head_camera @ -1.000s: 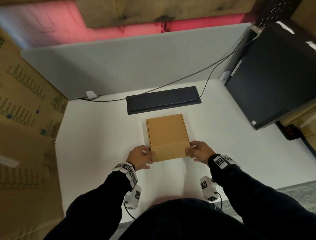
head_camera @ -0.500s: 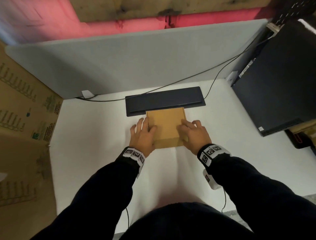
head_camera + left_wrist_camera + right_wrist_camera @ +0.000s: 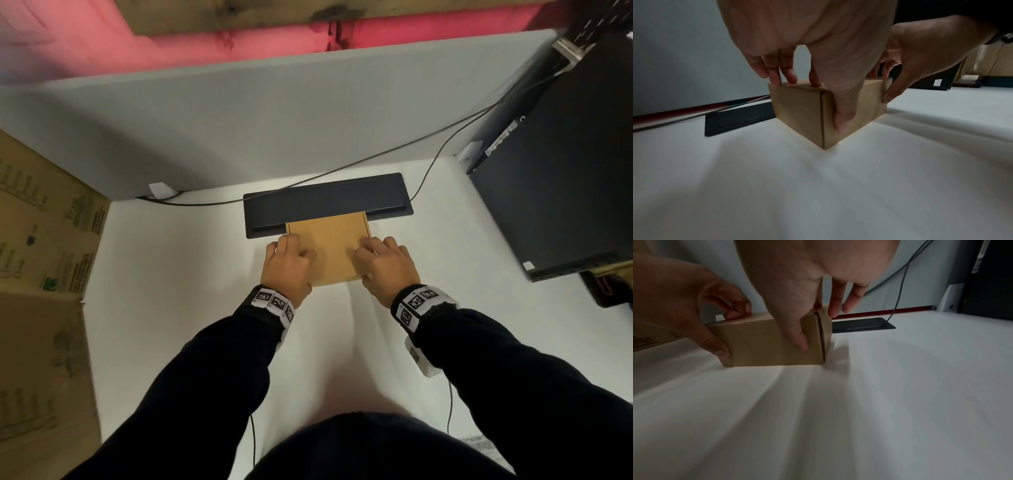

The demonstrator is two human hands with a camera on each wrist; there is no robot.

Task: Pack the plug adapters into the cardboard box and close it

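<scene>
The brown cardboard box (image 3: 330,250) stands closed on the white table, its far edge over the black panel. My left hand (image 3: 289,262) grips its near left corner, fingers curled on the lid and thumb (image 3: 840,123) pressed on the front face. My right hand (image 3: 382,262) holds the near right corner the same way, thumb (image 3: 800,341) on the front face of the box (image 3: 760,344). No plug adapters show in any view; the inside of the box (image 3: 797,110) is hidden.
A black flat panel (image 3: 327,204) is set in the table (image 3: 171,274) just behind the box, with a cable (image 3: 376,156) running to it. A grey partition (image 3: 274,120) closes the back. A dark computer case (image 3: 565,188) stands right, a large printed carton (image 3: 41,257) left.
The box has slid away from me up to the black panel. Both hands went from its near corners onto its lid, and their fingers have since curled.
</scene>
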